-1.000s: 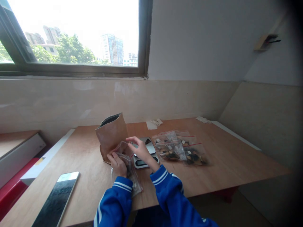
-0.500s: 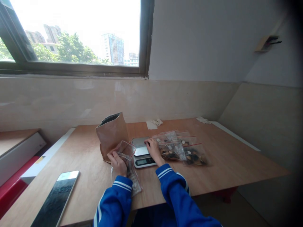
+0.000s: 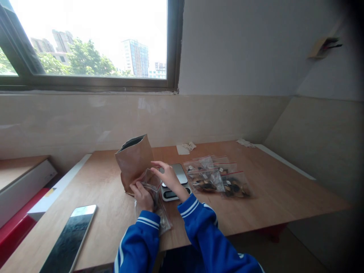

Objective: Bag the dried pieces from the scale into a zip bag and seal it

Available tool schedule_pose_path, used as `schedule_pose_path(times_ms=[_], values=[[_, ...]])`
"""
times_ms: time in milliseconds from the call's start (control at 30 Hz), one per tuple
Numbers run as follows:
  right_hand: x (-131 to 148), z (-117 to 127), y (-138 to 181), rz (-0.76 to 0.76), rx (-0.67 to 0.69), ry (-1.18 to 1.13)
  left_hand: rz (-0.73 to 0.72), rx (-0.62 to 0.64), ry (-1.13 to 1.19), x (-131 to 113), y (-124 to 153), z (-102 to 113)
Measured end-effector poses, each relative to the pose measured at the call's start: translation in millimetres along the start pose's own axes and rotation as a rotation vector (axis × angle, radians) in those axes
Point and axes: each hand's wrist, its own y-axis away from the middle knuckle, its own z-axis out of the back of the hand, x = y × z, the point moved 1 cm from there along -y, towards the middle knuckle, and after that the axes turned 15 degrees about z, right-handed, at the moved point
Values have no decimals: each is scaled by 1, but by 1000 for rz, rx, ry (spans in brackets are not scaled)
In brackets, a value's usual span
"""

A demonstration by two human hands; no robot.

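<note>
Left hand (image 3: 143, 194) grasps a crinkled clear plastic bag (image 3: 153, 197). Right hand (image 3: 168, 176), fingers pinched, hovers at the bag's mouth, above a flat scale (image 3: 176, 184).

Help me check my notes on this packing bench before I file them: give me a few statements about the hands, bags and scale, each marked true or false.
1. The left hand holds a clear plastic bag open at its mouth. True.
2. The right hand rests on the tablet. False: it is at the bag's mouth, in front of the scale; the tablet lies far to the left.
3. The brown paper bag stands upright and open beside the scale. True.
4. The filled zip bags lie left of the scale. False: they lie to its right.
5. The scale's platform carries a heap of pieces. False: its visible part looks bare.
</note>
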Motion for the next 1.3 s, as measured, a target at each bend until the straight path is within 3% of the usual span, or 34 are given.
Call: schedule_pose_path(times_ms=[133, 267, 400, 500, 600, 700, 867, 1000, 1100, 1200, 1300], values=[[-7, 4, 11, -24, 10, 46, 6, 4, -9, 2, -1, 0], [-12, 12, 36, -94, -90, 75, -7, 2, 4, 0, 0, 0], [-8, 5, 68, -198, -190, 60, -22, -38, 54, -4, 5, 0], [0, -9, 85, -254, -113, -42, -25, -34, 113, -7, 11, 0], [11, -18, 90, -229, -14, -91, 8, 108, 268, -7, 16, -3], [21, -21, 90, -179, 79, -75, 31, 224, 438, -6, 17, -6], [30, -28, 98, -83, 177, 27, -13, 311, 484, 2, 11, -11], [30, -32, 104, -96, 73, 34, -45, 437, 523, 10, 11, -17], [29, -30, 103, -94, -15, -33, 19, 495, 481, 10, 15, -15], [26, -19, 100, -128, -82, -159, 34, 587, 509, 2, 19, -9], [25, 1, 99, -185, -179, -221, -45, 611, 465, -8, 21, -4]])
